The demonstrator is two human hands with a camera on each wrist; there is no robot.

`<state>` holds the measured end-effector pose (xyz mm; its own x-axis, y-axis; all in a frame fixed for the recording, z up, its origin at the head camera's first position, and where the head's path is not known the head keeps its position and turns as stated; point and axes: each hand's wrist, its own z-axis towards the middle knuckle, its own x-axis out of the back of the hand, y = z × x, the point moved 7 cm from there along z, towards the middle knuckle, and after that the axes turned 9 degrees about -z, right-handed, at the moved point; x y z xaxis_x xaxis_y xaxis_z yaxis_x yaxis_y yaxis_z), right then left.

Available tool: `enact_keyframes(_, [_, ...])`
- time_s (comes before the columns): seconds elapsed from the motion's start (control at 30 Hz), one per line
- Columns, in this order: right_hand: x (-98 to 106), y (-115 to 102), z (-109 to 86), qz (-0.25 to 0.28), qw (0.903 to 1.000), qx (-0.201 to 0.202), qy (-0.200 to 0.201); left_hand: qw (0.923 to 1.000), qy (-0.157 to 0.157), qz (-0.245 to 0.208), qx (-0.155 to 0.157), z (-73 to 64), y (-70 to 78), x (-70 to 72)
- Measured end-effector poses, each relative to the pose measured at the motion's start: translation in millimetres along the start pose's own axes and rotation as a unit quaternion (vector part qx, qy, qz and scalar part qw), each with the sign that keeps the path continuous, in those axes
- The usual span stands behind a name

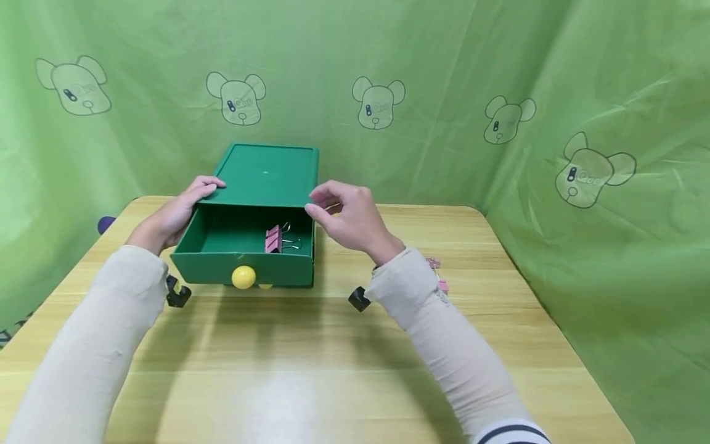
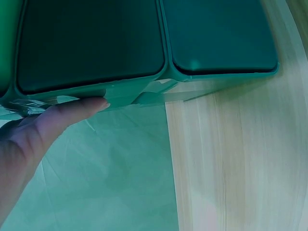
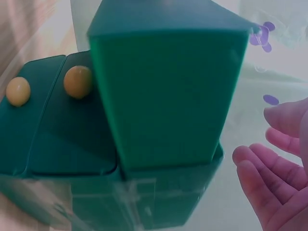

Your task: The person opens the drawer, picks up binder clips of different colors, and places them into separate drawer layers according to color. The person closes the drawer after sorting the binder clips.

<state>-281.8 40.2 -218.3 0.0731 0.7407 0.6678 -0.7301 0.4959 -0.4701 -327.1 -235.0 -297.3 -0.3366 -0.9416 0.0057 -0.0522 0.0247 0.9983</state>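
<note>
A green drawer cabinet (image 1: 266, 176) stands on the table with its top drawer (image 1: 283, 269) pulled out. Inside the drawer lie pink binder clips (image 1: 273, 239) with silver wire handles, and a yellow knob (image 1: 243, 277) is on its front. The left hand (image 1: 176, 213) rests on the cabinet's left side, with fingertips over the top edge. Along that side lies its thumb (image 2: 79, 111) in the left wrist view. Beside the cabinet's front right corner is the right hand (image 1: 355, 216), fingers loosely bent and holding nothing. The right wrist view shows its fingers (image 3: 262, 187) apart from the cabinet.
More pink clips (image 1: 442, 285) lie on the wooden table (image 1: 355, 370), right of the right forearm. Two lower drawers with yellow knobs (image 3: 78, 82) are closed. A green curtain (image 1: 432, 166) printed with bear heads hangs behind and at the sides.
</note>
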Motion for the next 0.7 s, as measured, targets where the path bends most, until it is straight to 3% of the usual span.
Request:
enact_keyframes(0.2, [14.1,21.8,-14.5,-0.013,0.9990,-0.039,0.017,1.0000,-0.001,0.000,0.001,0.4,0.6,-0.6])
enact_keyframes(0.4, [27.2,57.6,-32.5,-0.046,0.9943,-0.094,0.022,1.0000,-0.002,-0.001,-0.002,0.2,2.3,0.2])
enact_keyframes(0.7, [37.0,105.2,-67.9,-0.085,0.9819,-0.170,0.001,1.0000,-0.001,-0.005,0.000,-0.2,0.4,-0.2])
